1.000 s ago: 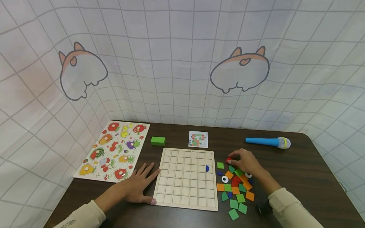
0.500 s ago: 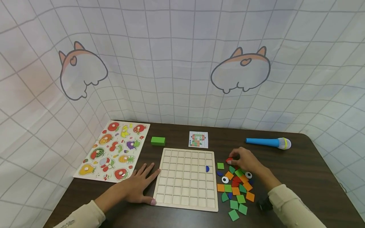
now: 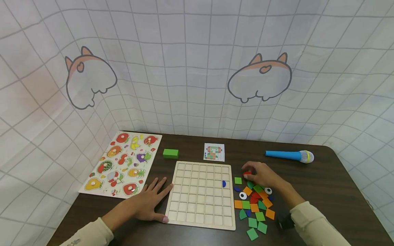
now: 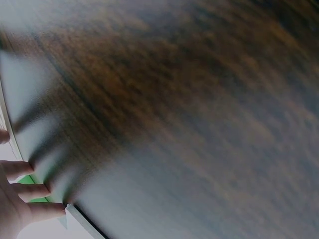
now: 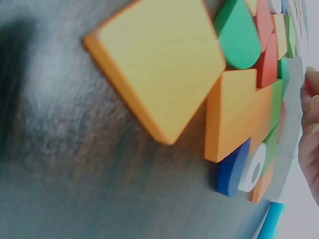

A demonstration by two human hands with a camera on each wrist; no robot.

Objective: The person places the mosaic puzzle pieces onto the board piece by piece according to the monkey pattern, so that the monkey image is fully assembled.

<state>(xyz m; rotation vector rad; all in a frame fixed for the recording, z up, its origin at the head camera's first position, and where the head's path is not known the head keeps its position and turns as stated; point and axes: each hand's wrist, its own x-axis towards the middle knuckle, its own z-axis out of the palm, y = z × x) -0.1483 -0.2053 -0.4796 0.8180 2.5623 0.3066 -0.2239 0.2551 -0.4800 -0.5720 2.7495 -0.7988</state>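
Note:
My right hand (image 3: 264, 175) pinches a small red piece (image 3: 247, 173) between thumb and fingers, just beyond a heap of colored pieces. In the right wrist view that hand (image 5: 311, 139) shows only at the right edge, and its fingers hide most of the red piece. Left of the heap lies a wooden grid board (image 3: 200, 194), with one blue half-round piece (image 3: 224, 183) in a cell near its right side. My left hand (image 3: 149, 204) rests with spread fingers at the board's left edge, its thumb at the near left corner.
Orange squares (image 3: 270, 214), green squares (image 3: 252, 234) and round eye pieces (image 3: 243, 195) lie right of the board. Behind it are a pattern card (image 3: 214, 152) and a green block (image 3: 170, 153). A fruit puzzle (image 3: 123, 164) lies left, a blue toy microphone (image 3: 284, 155) back right.
My right hand shifts slightly left with the red piece still between its fingers. My left hand stays in place at the board.

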